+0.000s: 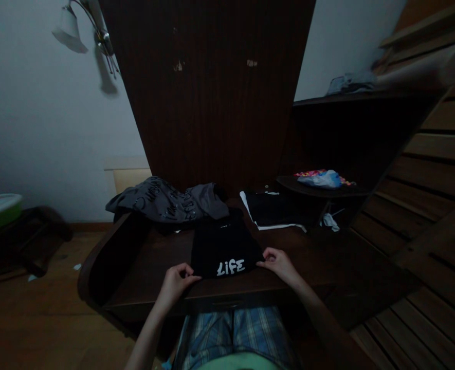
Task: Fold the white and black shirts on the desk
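A black garment (223,244) with white "LIFE" lettering lies folded lengthwise on the dark wooden table (142,272), its near edge toward me. My left hand (176,281) pinches the garment's near left corner, fingers closed on the cloth. Across from it, my right hand (276,261) grips the near right corner in the same way. Both hands rest low on the tabletop.
A crumpled grey printed garment (167,201) lies at the back left of the table. A folded black and white garment (275,210) sits at the back right. A colourful bag (322,178) rests on a small shelf; wooden slats stand right, a wall lamp (73,28) hangs upper left.
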A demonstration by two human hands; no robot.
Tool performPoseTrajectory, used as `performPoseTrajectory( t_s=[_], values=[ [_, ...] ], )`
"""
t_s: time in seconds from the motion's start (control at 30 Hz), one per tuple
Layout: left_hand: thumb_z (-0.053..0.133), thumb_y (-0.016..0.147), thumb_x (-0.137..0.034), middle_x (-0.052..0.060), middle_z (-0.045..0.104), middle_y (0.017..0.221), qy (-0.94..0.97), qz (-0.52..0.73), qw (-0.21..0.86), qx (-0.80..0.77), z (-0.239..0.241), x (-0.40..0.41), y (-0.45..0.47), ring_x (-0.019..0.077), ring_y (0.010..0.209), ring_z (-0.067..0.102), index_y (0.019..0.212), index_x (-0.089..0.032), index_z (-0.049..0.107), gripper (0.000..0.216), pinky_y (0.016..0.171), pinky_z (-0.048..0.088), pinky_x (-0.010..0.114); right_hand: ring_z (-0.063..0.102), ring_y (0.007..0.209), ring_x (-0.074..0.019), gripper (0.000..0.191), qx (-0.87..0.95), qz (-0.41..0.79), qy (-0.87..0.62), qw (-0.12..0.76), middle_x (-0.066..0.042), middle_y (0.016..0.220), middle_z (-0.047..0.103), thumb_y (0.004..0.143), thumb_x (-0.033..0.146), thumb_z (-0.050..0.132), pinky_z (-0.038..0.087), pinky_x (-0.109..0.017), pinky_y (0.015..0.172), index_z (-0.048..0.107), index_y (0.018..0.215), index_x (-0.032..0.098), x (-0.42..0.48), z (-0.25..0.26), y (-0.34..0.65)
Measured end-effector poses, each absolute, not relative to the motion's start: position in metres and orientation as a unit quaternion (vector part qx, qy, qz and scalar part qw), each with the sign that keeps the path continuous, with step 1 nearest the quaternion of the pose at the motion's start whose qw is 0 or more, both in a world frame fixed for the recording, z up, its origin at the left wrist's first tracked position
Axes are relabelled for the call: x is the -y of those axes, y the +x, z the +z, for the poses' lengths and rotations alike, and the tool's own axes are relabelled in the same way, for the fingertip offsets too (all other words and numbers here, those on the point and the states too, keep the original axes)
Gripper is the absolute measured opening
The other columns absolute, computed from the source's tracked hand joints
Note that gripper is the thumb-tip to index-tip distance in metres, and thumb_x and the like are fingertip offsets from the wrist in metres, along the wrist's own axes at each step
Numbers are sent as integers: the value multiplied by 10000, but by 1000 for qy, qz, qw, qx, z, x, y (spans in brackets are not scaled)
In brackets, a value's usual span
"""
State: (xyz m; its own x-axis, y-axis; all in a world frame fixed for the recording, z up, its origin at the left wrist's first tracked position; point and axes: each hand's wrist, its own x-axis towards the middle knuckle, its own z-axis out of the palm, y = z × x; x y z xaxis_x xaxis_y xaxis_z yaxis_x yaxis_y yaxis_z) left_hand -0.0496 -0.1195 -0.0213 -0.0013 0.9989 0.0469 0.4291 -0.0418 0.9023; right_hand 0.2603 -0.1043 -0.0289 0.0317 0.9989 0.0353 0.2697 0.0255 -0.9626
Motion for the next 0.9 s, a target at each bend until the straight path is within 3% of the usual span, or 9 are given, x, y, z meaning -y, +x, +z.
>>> performPoseTrajectory(
  t_s=[0.17,0.3,0.47,0.63,0.9],
  values=[
    [624,573,-463,-23,530,531,666,298,406,-550,-3,126,-48,120,540,462,582,-129,612,335,505,327,200,460,544,-111,327,617,473,-513,364,34,565,526,498,437,691,342,-220,513,592,659,169,107,-9,267],
    [470,686,-545,-12,522,511,640,320,406,-568,-1,125,-36,126,536,456,570,-118,624,469,499,318,208,446,522,-114,417,610,457,-537,362,20,523,503,651,560,506,321,-226,493,570,569,157,94,-7,259],
    [535,636,-491,8,585,547,613,390,379,-574,-20,121,-27,147,569,507,532,-127,626,389,530,364,217,359,454,-86,362,616,372,-565,403,58,430,382,578,478,591,265,-222,462,461,436,171,89,-24,242],
    [613,567,-456,45,664,666,550,455,416,-563,-28,119,-26,186,644,576,615,-137,672,328,579,430,245,414,489,-108,297,576,382,-557,461,33,485,462,553,455,603,324,-238,495,521,497,174,96,-32,240],
    [690,453,-482,23,630,560,488,492,398,-601,-32,118,-23,157,551,561,586,-130,649,379,518,423,230,389,463,-97,345,541,365,-568,501,49,457,419,452,472,667,322,-238,482,487,485,179,96,-38,236]
  ],
)
